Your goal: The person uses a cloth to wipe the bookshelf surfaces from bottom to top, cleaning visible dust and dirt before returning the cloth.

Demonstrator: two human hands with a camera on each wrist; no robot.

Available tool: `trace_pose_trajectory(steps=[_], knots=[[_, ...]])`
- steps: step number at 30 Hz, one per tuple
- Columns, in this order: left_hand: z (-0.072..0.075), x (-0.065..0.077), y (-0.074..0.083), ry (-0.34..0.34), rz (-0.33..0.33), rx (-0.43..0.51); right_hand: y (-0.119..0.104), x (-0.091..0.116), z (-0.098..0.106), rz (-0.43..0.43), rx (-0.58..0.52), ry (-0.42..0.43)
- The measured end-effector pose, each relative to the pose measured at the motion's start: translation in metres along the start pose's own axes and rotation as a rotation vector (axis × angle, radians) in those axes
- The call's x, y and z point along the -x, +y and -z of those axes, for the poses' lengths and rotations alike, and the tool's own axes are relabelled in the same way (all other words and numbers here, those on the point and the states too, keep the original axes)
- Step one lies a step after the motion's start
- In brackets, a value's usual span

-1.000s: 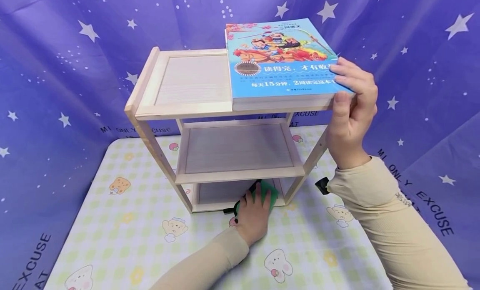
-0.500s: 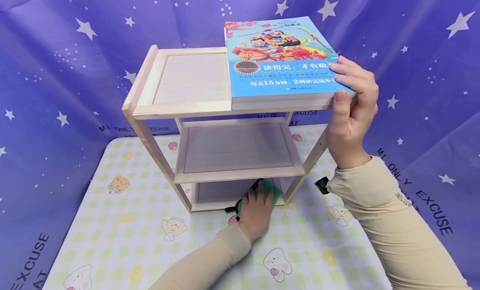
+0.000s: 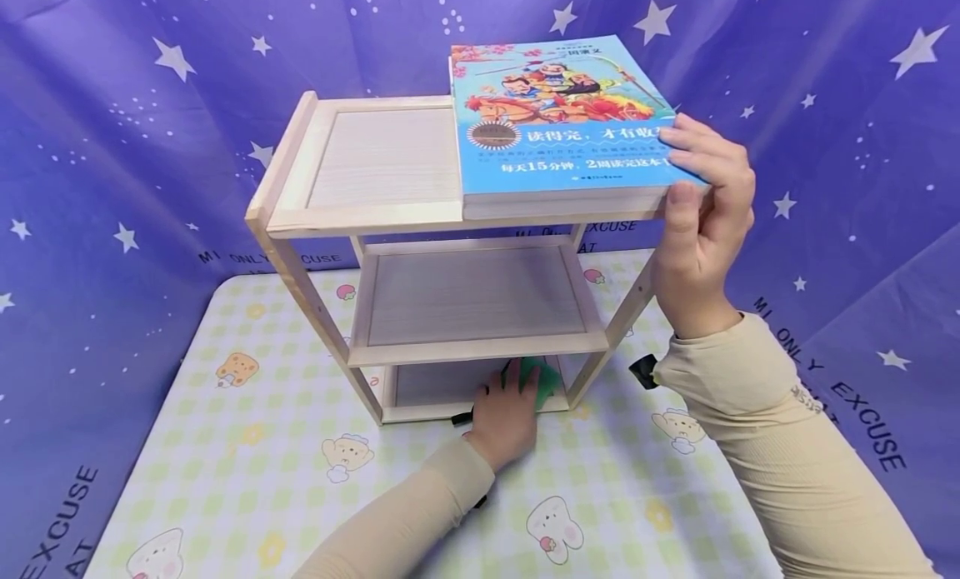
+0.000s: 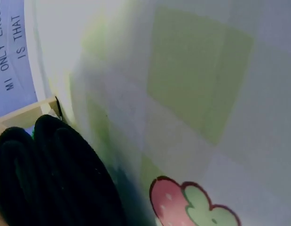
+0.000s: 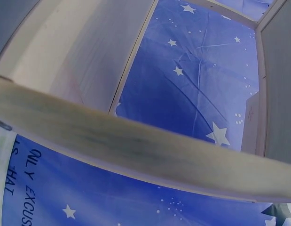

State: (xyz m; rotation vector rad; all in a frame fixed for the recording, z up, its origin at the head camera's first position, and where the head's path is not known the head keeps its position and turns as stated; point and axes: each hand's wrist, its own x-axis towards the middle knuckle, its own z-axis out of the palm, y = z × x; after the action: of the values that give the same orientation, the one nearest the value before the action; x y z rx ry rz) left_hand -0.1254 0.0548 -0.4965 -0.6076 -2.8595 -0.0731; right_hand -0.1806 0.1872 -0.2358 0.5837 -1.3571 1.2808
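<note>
A three-tier pale wooden shelf (image 3: pixel 382 158) stands on the table. On its top board lies a thick blue picture-cover book (image 3: pixel 555 146). My right hand (image 3: pixel 708 204) holds the shelf's upper right end, fingertips over the book's edge and thumb at its front corner. Low down, my left hand (image 3: pixel 506 416) reaches to the bottom tier and rests, fingers extended, on a soft green cloth (image 3: pixel 545 387); the thumb is hidden. Black folded fabric (image 4: pixel 65 174) bulges beside that hand in the left wrist view. Neither hand shows clearly in its wrist view.
The middle board (image 3: pixel 480 296) is between the two other tiers. A checked tablecloth (image 3: pixel 285 496) with cartoon prints covers the table. Purple star-patterned curtains (image 3: pixel 135 179) enclose the back and sides. A wooden side rail (image 5: pixel 150 146) crosses the right wrist view.
My left hand has shifted slightly deeper and leftward at the bottom tier, and less of the green cloth shows. The right hand, book and shelf stay put.
</note>
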Motion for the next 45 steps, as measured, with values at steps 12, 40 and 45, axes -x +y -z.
trace_pose_trajectory(steps=[12,40,45], knots=[[-0.003,0.000,-0.006,-0.017,0.003,0.073,-0.001,0.002,-0.004,-0.015,0.000,0.012],[0.008,0.008,-0.006,-0.110,-0.047,0.003,-0.003,0.000,-0.001,-0.022,-0.035,-0.003],[0.006,0.010,-0.012,-0.100,-0.029,-0.008,-0.004,0.000,-0.001,-0.021,-0.026,-0.004]])
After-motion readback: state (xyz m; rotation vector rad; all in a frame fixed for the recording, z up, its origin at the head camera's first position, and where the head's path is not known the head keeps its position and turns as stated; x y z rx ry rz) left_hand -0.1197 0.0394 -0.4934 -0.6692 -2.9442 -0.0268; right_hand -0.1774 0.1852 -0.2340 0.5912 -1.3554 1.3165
